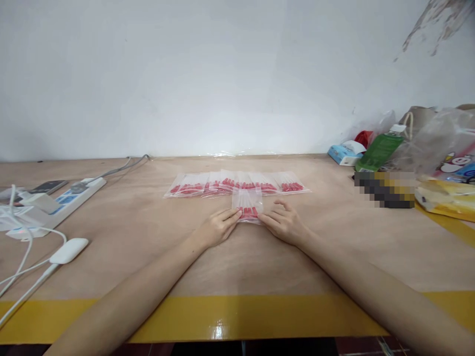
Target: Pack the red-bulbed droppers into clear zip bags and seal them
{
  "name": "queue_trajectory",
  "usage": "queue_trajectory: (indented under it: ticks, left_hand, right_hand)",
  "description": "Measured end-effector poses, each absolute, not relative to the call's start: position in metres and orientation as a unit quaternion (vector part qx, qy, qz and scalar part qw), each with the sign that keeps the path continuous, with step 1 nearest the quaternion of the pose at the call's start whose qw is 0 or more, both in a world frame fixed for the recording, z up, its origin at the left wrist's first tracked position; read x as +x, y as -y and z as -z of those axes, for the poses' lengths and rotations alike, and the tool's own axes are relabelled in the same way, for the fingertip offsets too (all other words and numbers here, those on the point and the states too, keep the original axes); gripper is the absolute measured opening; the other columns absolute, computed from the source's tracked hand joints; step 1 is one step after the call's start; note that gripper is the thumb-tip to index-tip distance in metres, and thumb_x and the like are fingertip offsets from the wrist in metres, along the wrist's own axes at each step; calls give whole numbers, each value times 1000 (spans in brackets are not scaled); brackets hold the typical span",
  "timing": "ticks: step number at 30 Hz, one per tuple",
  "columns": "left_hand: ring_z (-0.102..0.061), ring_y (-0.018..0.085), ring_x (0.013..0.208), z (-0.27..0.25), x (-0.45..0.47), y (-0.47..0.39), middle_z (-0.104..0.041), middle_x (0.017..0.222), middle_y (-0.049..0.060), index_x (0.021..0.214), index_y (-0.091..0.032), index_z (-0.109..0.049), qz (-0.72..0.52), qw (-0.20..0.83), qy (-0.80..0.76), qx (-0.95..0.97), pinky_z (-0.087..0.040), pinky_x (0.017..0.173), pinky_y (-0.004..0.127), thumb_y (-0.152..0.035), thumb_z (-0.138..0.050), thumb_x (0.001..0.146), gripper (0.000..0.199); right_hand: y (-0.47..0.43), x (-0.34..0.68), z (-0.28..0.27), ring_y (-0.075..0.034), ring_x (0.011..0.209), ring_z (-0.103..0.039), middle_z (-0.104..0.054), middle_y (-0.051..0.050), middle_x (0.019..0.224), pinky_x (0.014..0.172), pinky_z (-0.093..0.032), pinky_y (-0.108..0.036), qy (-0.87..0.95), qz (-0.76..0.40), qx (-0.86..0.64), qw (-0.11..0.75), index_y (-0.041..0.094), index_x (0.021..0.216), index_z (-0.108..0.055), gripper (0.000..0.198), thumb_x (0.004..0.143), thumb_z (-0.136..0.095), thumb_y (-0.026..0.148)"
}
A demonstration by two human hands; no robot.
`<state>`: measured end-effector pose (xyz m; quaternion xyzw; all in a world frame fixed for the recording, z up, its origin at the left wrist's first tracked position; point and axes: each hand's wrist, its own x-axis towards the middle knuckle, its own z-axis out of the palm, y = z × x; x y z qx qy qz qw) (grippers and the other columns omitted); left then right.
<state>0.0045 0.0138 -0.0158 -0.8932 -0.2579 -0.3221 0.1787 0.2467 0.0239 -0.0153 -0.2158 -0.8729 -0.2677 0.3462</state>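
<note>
A small clear plastic bag [247, 199] with several red pieces along its bottom lies on the table in front of me. My left hand [218, 227] pinches its lower left corner between thumb and fingers. At the lower right corner, my right hand [284, 225] grips the bag with the thumb in front, one finger lifted and bent. Just behind it, a row of similar clear bags [193, 184] lies overlapping, each with red pieces near its lower edge. The red pieces are too small to name.
On the left are a white power strip [79, 198], a white charging case [69, 250] and cables. A green bottle [380, 151], a blue tissue pack [343, 154] and plastic bags crowd the right. Yellow tape [222, 316] runs along the table's front edge.
</note>
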Motion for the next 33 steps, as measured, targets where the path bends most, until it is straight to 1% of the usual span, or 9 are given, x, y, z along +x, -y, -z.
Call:
queue_trajectory:
  ticks: [4, 6, 8, 11, 13, 17, 22, 28, 33]
  left_hand:
    - [-64, 18, 89, 12, 5, -11, -66, 98, 11, 109, -12, -56, 319, 194, 234, -898, -54, 79, 31, -15, -45, 88, 24]
    - [-64, 18, 86, 10, 4, -8, -66, 96, 12, 108, -11, -56, 310, 205, 215, -903, -55, 76, 30, -15, -46, 87, 24]
    - [-64, 17, 85, 10, 4, -5, -66, 95, 10, 108, -13, -56, 300, 208, 201, -909, -54, 76, 29, -17, -48, 87, 24]
    - [-63, 17, 87, 9, 5, -6, -66, 98, 8, 111, -15, -54, 285, 204, 208, -913, -53, 79, 29, -21, -50, 87, 26]
    - [-63, 17, 87, 9, 5, -10, -66, 98, 8, 111, -15, -54, 284, 219, 203, -911, -53, 79, 29, -21, -51, 87, 25]
    - [-64, 15, 83, 8, 4, -20, -67, 94, 7, 101, -15, -57, 292, 262, 177, -903, -54, 73, 26, -13, -48, 87, 17]
    - [-64, 13, 73, 10, 3, -25, -68, 85, 4, 90, -16, -61, 311, 260, 200, -892, -54, 67, 24, -15, -49, 87, 12]
    - [-63, 14, 78, 10, 17, -20, -67, 85, 4, 84, -17, -62, 311, 255, 218, -890, -52, 70, 25, -18, -48, 87, 14]
    - [-63, 14, 74, 11, 28, -19, -67, 82, 5, 80, -15, -61, 303, 265, 205, -892, -51, 68, 26, -17, -46, 88, 17]
  right_hand:
    - [-20, 251, 14, -9, 62, -55, -65, 2, 69, 95, -32, -36, 894, 248, -188, 323, 20, 83, -60, 20, 84, -43, 8]
    - [-20, 254, 14, -9, 64, -56, -66, 2, 71, 97, -32, -37, 904, 240, -176, 308, 20, 83, -60, 23, 84, -41, 7]
    - [-19, 257, 14, -9, 65, -55, -66, 2, 72, 97, -32, -38, 909, 230, -174, 300, 20, 84, -60, 26, 84, -39, 6]
    - [-19, 259, 14, -10, 69, -54, -65, 1, 73, 93, -32, -38, 907, 226, -195, 297, 21, 85, -60, 25, 84, -39, 8]
    - [-18, 258, 13, -11, 69, -53, -64, 0, 71, 90, -33, -37, 901, 237, -211, 296, 20, 83, -61, 22, 83, -41, 8]
    - [-21, 251, 13, -11, 64, -49, -62, 0, 64, 85, -33, -35, 884, 265, -231, 308, 18, 76, -60, 20, 82, -45, 8]
    - [-27, 248, 15, -10, 64, -49, -63, 2, 65, 84, -31, -33, 872, 270, -229, 338, 21, 82, -62, 17, 83, -47, 11]
    - [-25, 240, 14, -11, 63, -49, -61, 0, 62, 81, -32, -31, 872, 274, -237, 329, 19, 73, -61, 21, 85, -45, 14]
    - [-20, 223, 11, -12, 64, -49, -59, -1, 61, 81, -30, -33, 870, 267, -252, 328, 17, 70, -59, 25, 87, -41, 18]
